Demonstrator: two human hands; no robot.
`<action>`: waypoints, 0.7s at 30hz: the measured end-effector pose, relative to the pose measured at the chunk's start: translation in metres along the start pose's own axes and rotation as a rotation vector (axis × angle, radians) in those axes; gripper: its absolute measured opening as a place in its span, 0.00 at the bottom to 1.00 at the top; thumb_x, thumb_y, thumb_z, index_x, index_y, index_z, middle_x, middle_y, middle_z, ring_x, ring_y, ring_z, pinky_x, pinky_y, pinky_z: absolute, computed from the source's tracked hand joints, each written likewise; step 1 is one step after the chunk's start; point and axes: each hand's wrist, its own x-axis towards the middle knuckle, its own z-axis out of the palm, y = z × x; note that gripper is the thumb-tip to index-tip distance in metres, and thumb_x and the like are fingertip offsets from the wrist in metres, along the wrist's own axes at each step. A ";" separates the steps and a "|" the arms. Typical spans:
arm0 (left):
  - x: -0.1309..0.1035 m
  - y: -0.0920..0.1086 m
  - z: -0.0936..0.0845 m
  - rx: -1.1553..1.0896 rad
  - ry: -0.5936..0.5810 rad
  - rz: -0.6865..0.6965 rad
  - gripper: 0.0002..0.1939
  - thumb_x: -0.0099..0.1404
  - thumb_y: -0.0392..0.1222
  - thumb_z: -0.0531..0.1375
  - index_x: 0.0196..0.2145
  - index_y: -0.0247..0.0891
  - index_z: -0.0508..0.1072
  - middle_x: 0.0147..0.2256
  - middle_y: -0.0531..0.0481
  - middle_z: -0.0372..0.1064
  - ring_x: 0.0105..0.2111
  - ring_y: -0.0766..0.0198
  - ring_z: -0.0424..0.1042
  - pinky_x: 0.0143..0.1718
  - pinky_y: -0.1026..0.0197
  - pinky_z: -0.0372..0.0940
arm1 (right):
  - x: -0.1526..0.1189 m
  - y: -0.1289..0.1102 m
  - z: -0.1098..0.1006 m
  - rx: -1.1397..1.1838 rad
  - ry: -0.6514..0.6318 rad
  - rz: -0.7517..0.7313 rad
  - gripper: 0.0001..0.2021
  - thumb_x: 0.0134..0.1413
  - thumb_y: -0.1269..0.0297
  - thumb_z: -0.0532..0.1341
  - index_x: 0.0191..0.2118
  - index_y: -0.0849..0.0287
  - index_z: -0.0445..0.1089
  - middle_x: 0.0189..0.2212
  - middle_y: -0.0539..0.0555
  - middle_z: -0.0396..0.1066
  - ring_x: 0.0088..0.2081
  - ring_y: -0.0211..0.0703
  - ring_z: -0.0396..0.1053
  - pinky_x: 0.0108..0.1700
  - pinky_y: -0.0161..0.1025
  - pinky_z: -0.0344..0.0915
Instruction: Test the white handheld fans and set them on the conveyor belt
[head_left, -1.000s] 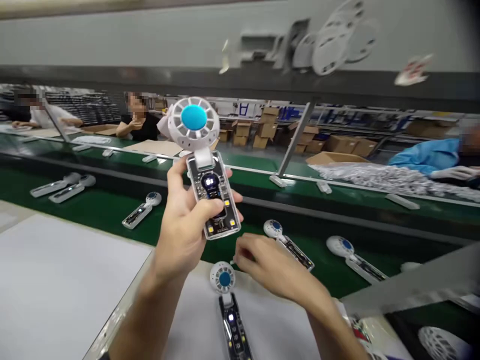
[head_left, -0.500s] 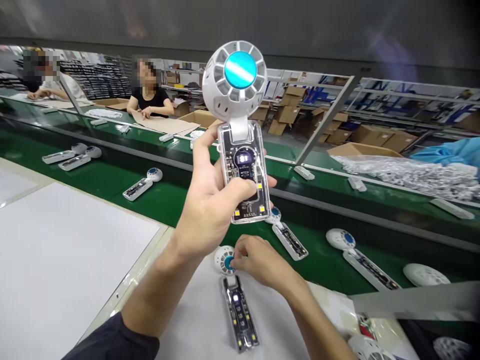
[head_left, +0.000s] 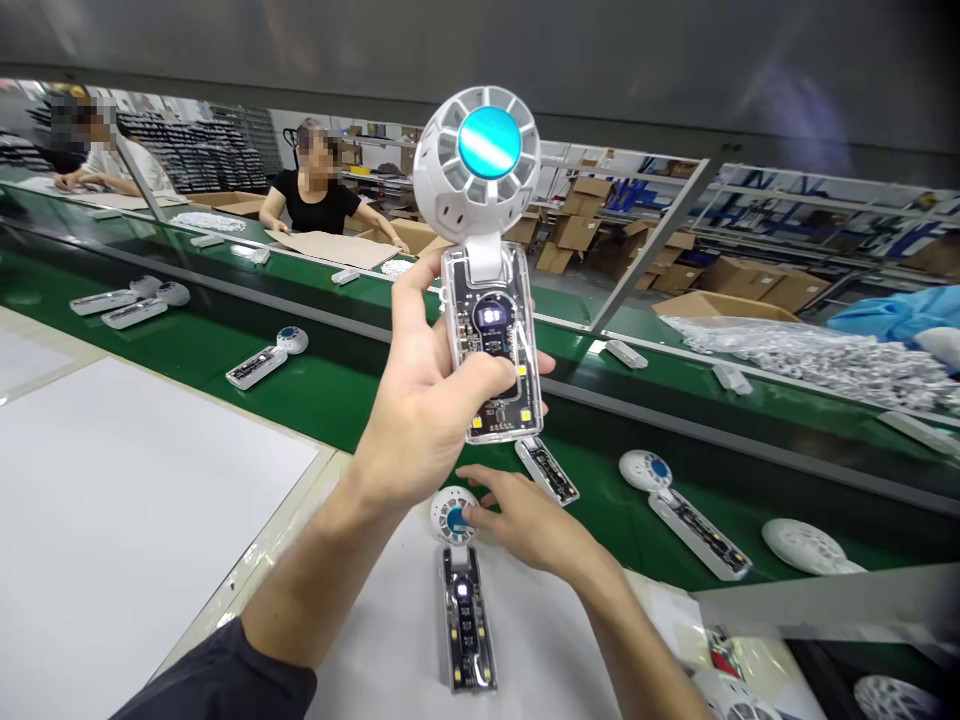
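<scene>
My left hand is wrapped round a handheld fan and holds it upright, its thumb across the clear casing over a dark circuit board. The fan's round white head has a shiny blue centre, and a small display glows on the board. Below, a second fan lies on the white work surface, a light lit on its board. My right hand is beside that fan's head, fingers apart, with the thumb at the blue centre.
Several similar fans, one of them at the right, lie on the green conveyor. A metal post slants up behind. Across the line, two people sit near cardboard. White parts in plastic are heaped at the right.
My right hand's fingers have spread from their pinch at the lower fan, which has turned slightly. The conveyor fans appear further left. A person across the line has stretched out an arm.
</scene>
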 end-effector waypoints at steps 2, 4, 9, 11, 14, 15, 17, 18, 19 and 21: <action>-0.001 0.000 -0.001 -0.006 -0.004 -0.012 0.46 0.54 0.29 0.64 0.66 0.50 0.52 0.46 0.46 0.71 0.46 0.44 0.76 0.36 0.52 0.76 | 0.004 0.002 0.003 0.053 -0.073 -0.090 0.29 0.57 0.61 0.61 0.65 0.50 0.62 0.60 0.55 0.66 0.59 0.54 0.63 0.57 0.46 0.59; -0.001 -0.001 -0.002 -0.005 -0.015 -0.017 0.46 0.54 0.29 0.64 0.66 0.50 0.52 0.45 0.46 0.71 0.44 0.45 0.76 0.34 0.53 0.76 | 0.008 0.000 0.007 0.045 -0.112 -0.165 0.27 0.55 0.63 0.63 0.62 0.50 0.66 0.59 0.54 0.66 0.59 0.53 0.63 0.59 0.45 0.57; -0.002 -0.002 -0.002 0.019 -0.060 0.014 0.41 0.57 0.29 0.62 0.64 0.48 0.51 0.45 0.45 0.72 0.40 0.49 0.77 0.30 0.56 0.75 | 0.011 -0.007 0.010 -0.016 -0.154 -0.193 0.20 0.48 0.61 0.69 0.49 0.50 0.71 0.45 0.51 0.71 0.48 0.51 0.68 0.49 0.43 0.61; -0.002 -0.003 -0.002 0.028 -0.062 0.021 0.39 0.58 0.29 0.62 0.63 0.48 0.51 0.46 0.45 0.72 0.41 0.49 0.77 0.31 0.55 0.75 | 0.008 -0.008 0.010 -0.042 -0.192 -0.164 0.21 0.44 0.59 0.71 0.47 0.50 0.70 0.42 0.50 0.70 0.45 0.51 0.67 0.43 0.41 0.61; -0.001 -0.002 -0.004 0.044 -0.063 -0.018 0.40 0.55 0.29 0.63 0.61 0.48 0.52 0.48 0.45 0.71 0.45 0.48 0.76 0.33 0.55 0.76 | 0.001 -0.008 0.009 -0.094 -0.246 -0.109 0.23 0.42 0.57 0.72 0.47 0.49 0.70 0.41 0.50 0.70 0.45 0.52 0.67 0.38 0.39 0.60; -0.001 -0.002 -0.004 0.047 -0.069 -0.038 0.40 0.54 0.28 0.63 0.60 0.48 0.52 0.48 0.45 0.71 0.45 0.48 0.76 0.33 0.55 0.76 | -0.002 -0.008 0.007 -0.104 -0.254 -0.100 0.23 0.42 0.57 0.72 0.47 0.49 0.71 0.41 0.51 0.70 0.46 0.53 0.67 0.39 0.39 0.60; -0.002 -0.001 -0.004 0.052 -0.086 -0.066 0.40 0.53 0.27 0.62 0.59 0.47 0.52 0.48 0.45 0.71 0.44 0.50 0.76 0.32 0.56 0.76 | -0.009 -0.009 0.001 -0.098 -0.237 -0.093 0.24 0.44 0.57 0.71 0.49 0.49 0.72 0.44 0.52 0.71 0.49 0.54 0.67 0.42 0.42 0.62; -0.003 -0.001 -0.003 0.050 -0.095 -0.073 0.39 0.53 0.26 0.62 0.58 0.47 0.52 0.49 0.45 0.70 0.43 0.51 0.76 0.31 0.56 0.76 | -0.014 -0.009 -0.004 -0.081 -0.215 -0.084 0.24 0.46 0.56 0.70 0.51 0.49 0.72 0.47 0.53 0.72 0.50 0.55 0.67 0.45 0.43 0.62; -0.003 -0.001 -0.003 0.048 -0.105 -0.081 0.39 0.53 0.26 0.61 0.58 0.47 0.52 0.49 0.45 0.70 0.43 0.52 0.76 0.32 0.56 0.76 | -0.019 -0.010 -0.009 -0.060 -0.180 -0.075 0.24 0.49 0.56 0.68 0.54 0.49 0.71 0.49 0.54 0.72 0.52 0.55 0.67 0.49 0.44 0.62; -0.004 -0.001 -0.001 0.038 -0.121 -0.098 0.39 0.54 0.27 0.62 0.59 0.48 0.52 0.50 0.44 0.69 0.41 0.54 0.76 0.33 0.55 0.76 | -0.030 -0.011 -0.020 -0.020 -0.094 -0.054 0.25 0.54 0.55 0.64 0.58 0.51 0.69 0.53 0.55 0.71 0.56 0.55 0.65 0.55 0.46 0.60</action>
